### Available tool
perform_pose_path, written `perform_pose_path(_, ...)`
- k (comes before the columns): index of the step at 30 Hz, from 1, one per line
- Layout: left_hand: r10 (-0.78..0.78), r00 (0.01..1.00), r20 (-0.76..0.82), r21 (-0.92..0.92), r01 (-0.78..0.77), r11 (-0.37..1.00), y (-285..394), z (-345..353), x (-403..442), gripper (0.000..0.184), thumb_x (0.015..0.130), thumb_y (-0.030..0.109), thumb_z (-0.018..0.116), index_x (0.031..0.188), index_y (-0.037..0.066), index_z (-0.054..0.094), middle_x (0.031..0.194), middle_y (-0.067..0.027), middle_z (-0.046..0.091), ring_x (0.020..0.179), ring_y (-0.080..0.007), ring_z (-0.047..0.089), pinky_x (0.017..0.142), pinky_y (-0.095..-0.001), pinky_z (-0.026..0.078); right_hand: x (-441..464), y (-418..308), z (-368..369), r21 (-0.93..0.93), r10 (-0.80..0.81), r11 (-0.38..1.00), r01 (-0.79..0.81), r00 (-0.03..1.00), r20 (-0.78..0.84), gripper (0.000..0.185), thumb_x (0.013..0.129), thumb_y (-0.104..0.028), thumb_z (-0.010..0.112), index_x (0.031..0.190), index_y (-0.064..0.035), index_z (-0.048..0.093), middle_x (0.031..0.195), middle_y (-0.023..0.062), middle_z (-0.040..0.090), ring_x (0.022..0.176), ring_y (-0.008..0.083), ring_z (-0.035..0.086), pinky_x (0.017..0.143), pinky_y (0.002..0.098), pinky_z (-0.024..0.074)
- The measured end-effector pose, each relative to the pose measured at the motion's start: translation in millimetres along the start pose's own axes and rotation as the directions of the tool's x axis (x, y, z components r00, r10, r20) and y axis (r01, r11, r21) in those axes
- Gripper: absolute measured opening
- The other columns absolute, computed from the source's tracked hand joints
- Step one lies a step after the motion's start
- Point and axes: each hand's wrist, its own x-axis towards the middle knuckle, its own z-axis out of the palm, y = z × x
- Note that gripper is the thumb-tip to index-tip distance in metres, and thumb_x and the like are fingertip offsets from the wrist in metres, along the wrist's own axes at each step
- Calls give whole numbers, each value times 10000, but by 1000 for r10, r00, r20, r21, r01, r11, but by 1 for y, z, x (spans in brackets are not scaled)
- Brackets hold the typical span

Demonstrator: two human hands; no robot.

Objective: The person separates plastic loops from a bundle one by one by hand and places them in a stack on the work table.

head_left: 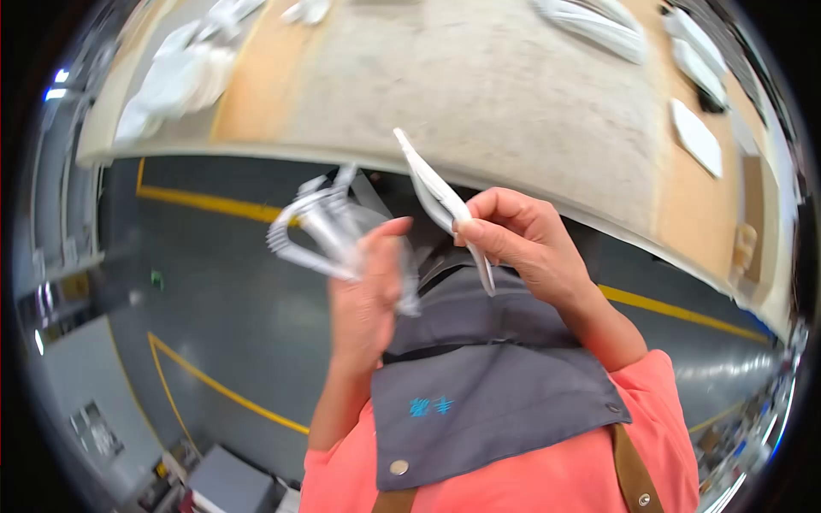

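Note:
My right hand (522, 244) pinches a thin, flat white piece (434, 190) between thumb and fingers, in front of the table's near edge. The piece is seen almost edge-on, slightly bowed, with its far end pointing up and left. My left hand (369, 291) is closed around a crumpled bundle of clear and white plastic film (325, 224), which forms a loop on its left side. Motion smears this hand and the bundle, so the bundle's exact kind does not show. The two hands are apart, both above the apron.
Across the top runs a table (462, 77) with a pale worn surface. White crumpled pieces (184, 81) lie at its left, a long white bundle (594, 26) at the back, and a flat white piece (697, 137) at the right. Yellow lines (214, 203) mark the grey floor.

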Motion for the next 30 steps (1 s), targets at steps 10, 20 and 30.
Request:
perform_pose_path(10, -63, 998, 15, -18, 63, 998, -15, -15, -7, 192, 842, 115, 691, 982, -16, 677, 670, 48, 545, 500, 1, 339, 434, -185, 210, 6, 33, 21, -96, 55, 995, -41, 988, 141, 219, 917, -225, 614, 932, -6, 612, 795, -24, 593, 711, 15, 494, 614, 182, 401)
perform_pose_path(20, -67, 998, 20, -8, 67, 998, -14, -18, -7, 181, 842, 105, 673, 978, -14, 681, 688, 45, 556, 524, 4, 362, 453, -181, 234, 8, 36, 24, -113, 52, 993, -37, 990, 131, 216, 924, -221, 601, 919, -5, 610, 796, -21, 593, 704, 21, 493, 610, 192, 405)
perform_pose_path(30, 15, 999, 42, 34, -16, 999, -27, -12, -1, 248, 938, 185, 538, 1029, -21, 640, 623, 81, 434, 491, 6, 295, 428, -177, 194, 6, 48, 32, -453, -196, 864, 218, 976, 95, 154, 887, -142, 635, 864, 0, 580, 743, -34, 535, 647, 25, 452, 552, 196, 381)
